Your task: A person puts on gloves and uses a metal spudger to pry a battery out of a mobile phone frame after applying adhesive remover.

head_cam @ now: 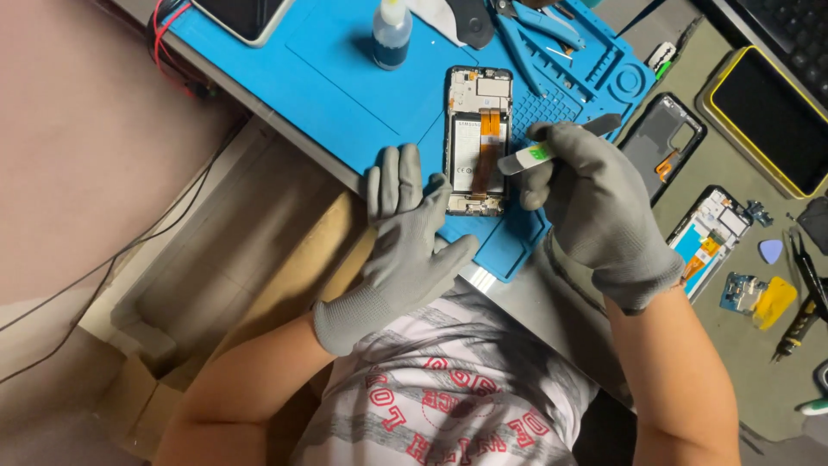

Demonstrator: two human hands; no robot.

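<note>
Phone [478, 141] with its back cover off is lying flat on the blue repair mat [345, 78], long axis running straight up and down in the view, so one short end points at the person and the other points away toward the far edge of the mat. You can see the guts: a white battery label in the middle, an orange flex strip running lengthwise down the right half, silvery shielding at the top end and a small board with a port at the near end. Black frame all round.

Left hand [404, 250], in a grey glove, is spread flat and mostly open, fingertips resting on the mat and touching the phone's lower left corner; it isn't gripping anything. Right hand [595, 207], also gloved, is closed round a flat pry tool [528, 157] with a pale blade and a green mark, the tip lying across the phone's right edge near the flex strip.

Further out: a small bottle [392, 33] on the mat beyond the phone, blue tweezers [539, 26] at the mat's top, and two more opened phones [707, 237] on the bench to the right.
</note>
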